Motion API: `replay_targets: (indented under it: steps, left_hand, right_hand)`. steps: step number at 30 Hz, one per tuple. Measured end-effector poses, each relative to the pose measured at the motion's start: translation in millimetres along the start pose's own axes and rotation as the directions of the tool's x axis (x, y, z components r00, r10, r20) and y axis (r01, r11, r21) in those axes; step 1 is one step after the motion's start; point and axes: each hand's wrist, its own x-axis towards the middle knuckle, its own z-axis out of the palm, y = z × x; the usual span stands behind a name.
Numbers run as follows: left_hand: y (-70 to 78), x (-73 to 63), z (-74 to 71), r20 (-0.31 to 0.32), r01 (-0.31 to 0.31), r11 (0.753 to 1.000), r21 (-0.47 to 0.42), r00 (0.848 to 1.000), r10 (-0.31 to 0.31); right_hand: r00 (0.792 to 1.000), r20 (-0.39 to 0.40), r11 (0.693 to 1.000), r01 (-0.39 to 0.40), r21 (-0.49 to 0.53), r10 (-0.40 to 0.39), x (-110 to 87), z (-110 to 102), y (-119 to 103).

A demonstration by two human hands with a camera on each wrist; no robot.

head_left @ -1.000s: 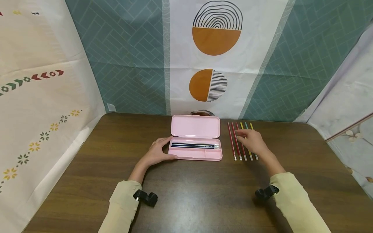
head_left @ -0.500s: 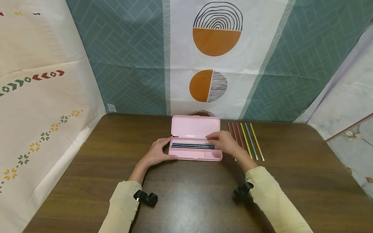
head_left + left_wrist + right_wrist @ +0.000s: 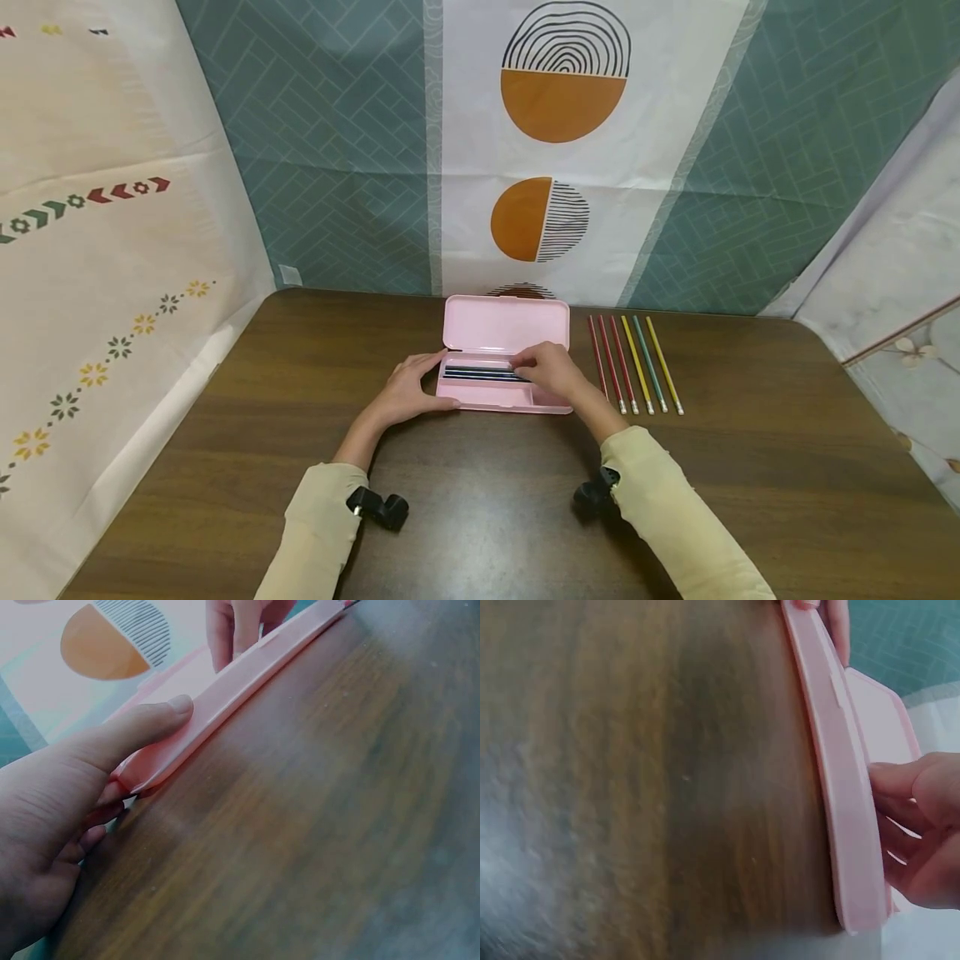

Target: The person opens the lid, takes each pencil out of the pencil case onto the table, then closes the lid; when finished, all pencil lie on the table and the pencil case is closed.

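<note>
A pink pencil case (image 3: 480,397) lies on the table with its lid (image 3: 506,323) raised at the back. My left hand (image 3: 405,392) grips its left end, the thumb along the front wall and the other fingers behind, as the left wrist view shows. Several dark pencils (image 3: 480,372) lie lengthwise in the long rear compartment. Down into that compartment reaches my right hand (image 3: 551,371), thumb and fingers bent at the pencils and covering their eraser ends. In the right wrist view the case wall hides the fingertips; I cannot tell whether they pinch a pencil.
Right of the case several coloured pencils lie in a row, erasers toward me: red pencils (image 3: 617,367), yellow pencils (image 3: 665,367) and a teal pencil (image 3: 649,367). The brown wooden table (image 3: 480,500) ends at a fabric-covered wall (image 3: 345,167) behind.
My right hand has moved left from over the coloured pencils to the case, then further left along the dark pencils. My left hand has kept its grip on the case.
</note>
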Motion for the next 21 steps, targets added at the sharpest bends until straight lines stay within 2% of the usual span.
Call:
replay_targets:
  steps: [5, 13, 21]
  left_hand:
    - [1.9, 0.2, -1.3, -0.001, -0.014, 1.000, 0.007, 1.000, 0.014]
    - [1.2, 0.3, -1.2, -0.004, -0.016, 1.000, -0.004, 1.000, 0.016]
    - [-0.4, -0.6, 0.1, -0.001, -0.017, 1.000, 0.002, 1.000, 0.017]
  right_hand:
    - [1.000, -0.017, 0.998, -0.025, -0.055, 0.024, 1.6, 3.8, -7.0]
    - [0.997, 0.042, 0.982, -0.059, -0.181, 0.067, 4.2, 6.1, -12.3]
    - [0.992, 0.060, 0.970, -0.091, -0.225, 0.107, 3.7, 7.3, -17.0]
